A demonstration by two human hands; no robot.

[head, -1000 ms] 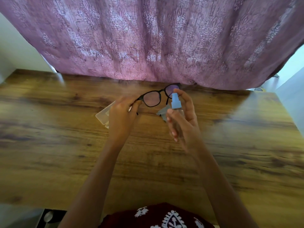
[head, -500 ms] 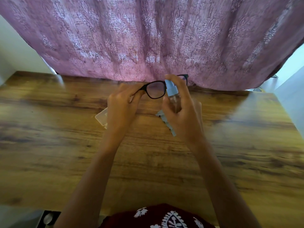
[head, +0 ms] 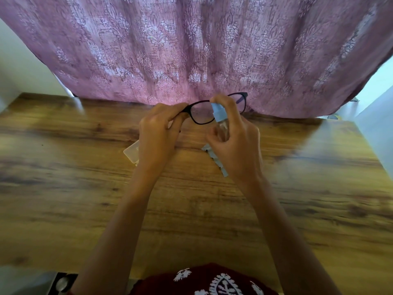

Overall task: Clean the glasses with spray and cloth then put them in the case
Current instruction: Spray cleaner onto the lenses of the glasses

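Above wooden table (head: 85,188): left hand (head: 157,135) pinches light, fragile black-framed glasses (head: 212,112) at hinge; right hand (head: 236,145) clamped on slick clear blue-capped spray bottle (head: 220,120).

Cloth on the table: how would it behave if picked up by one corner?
The cloth looks thin and lies flat, so it would probably droop limply. It seems very light. Part of it is hidden behind the right hand, so its full size is unclear.

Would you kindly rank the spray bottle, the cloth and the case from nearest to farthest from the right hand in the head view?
1. Spray bottle: gripped in the right hand.
2. Cloth: on the table, showing just under that hand.
3. Case: on the table beyond the left hand, partly hidden by it.
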